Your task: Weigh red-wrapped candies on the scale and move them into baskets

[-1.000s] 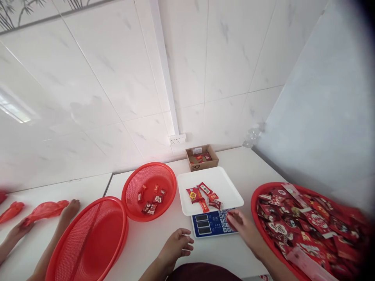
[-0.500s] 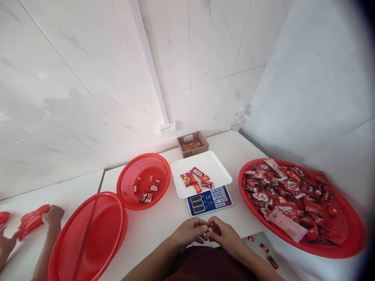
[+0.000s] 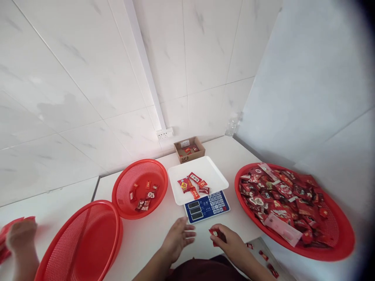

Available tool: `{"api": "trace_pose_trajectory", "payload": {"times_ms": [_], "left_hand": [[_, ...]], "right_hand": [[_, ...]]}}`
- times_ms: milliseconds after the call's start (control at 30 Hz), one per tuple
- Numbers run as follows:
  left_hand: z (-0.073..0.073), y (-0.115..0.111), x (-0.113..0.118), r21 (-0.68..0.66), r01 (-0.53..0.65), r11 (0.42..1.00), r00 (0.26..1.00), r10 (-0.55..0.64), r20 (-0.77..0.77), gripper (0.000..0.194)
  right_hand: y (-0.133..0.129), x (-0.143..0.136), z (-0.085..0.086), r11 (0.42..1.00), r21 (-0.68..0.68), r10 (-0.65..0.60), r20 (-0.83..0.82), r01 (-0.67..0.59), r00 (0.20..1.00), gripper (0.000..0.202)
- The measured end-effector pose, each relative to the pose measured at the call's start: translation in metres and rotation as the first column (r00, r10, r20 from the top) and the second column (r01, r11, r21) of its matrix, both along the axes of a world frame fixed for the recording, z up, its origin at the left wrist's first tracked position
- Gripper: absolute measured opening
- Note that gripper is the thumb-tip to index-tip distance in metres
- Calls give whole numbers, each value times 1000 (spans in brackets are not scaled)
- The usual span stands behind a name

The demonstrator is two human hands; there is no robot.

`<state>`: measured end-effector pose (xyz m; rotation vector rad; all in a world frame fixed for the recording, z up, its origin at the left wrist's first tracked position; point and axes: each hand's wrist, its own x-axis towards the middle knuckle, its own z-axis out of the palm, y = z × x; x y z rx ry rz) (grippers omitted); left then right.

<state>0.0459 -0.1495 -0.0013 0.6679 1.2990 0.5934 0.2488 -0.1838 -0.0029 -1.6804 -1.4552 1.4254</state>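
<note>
My right hand [image 3: 230,241] pinches a small red candy packet [image 3: 216,235] over the table's front edge. To its left, my left hand [image 3: 179,238] is held with fingers stretched and apart, nothing in it. Just beyond both hands stands a scale with a blue keypad [image 3: 207,207] and a white weighing tray [image 3: 215,173]. Several red snack packets [image 3: 195,184] lie on that tray. On the right, a red basket [image 3: 347,238] is heaped with red packets [image 3: 285,199]. A second red basket [image 3: 123,183], left of the scale, holds several small packets [image 3: 150,195].
A deeper red basket [image 3: 96,249] stands at the near left. Behind the scale sits a cardboard box [image 3: 190,156] with packets inside. At the far left, another person's hand [image 3: 22,234] is on a red bag [image 3: 7,234]. Packets [image 3: 272,270] lie below the table at the right.
My hands have come apart; the left has moved away leftward and its fingers have spread. The red packet stays in my right hand. The other person's hand has shifted left.
</note>
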Motion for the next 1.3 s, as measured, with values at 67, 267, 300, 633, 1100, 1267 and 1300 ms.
{"api": "trace_pose_trajectory", "payload": {"times_ms": [67, 267, 300, 633, 1100, 1267, 1300], "left_hand": [[4, 11, -30, 241, -79, 967, 931, 158, -329, 56], [25, 56, -143, 481, -40, 876, 167, 480, -861, 93], [25, 61, -156, 410, -108, 906, 156, 423, -893, 99], [9, 62, -190, 136, -81, 987, 224, 151, -963, 79], [14, 24, -313, -144, 301, 943, 44, -165, -985, 71], [16, 35, -306, -237, 440, 866, -175, -176, -969, 71], [17, 38, -303, -256, 475, 842, -214, -172, -962, 71]], "right_hand": [[2, 11, -2, 998, 20, -59, 33, 58, 998, 30], [5, 32, -1, 991, 17, -137, 83, 136, 987, 36], [6, 33, 0, 991, 14, -137, 77, 136, 988, 36], [17, 29, -14, 996, 28, -81, 36, 80, 996, 36], [14, 35, -17, 997, 16, -75, 90, 74, 993, 37], [11, 35, -14, 998, 0, -57, 129, 58, 990, 37], [11, 36, -15, 998, -1, -56, 136, 57, 989, 37]]}}
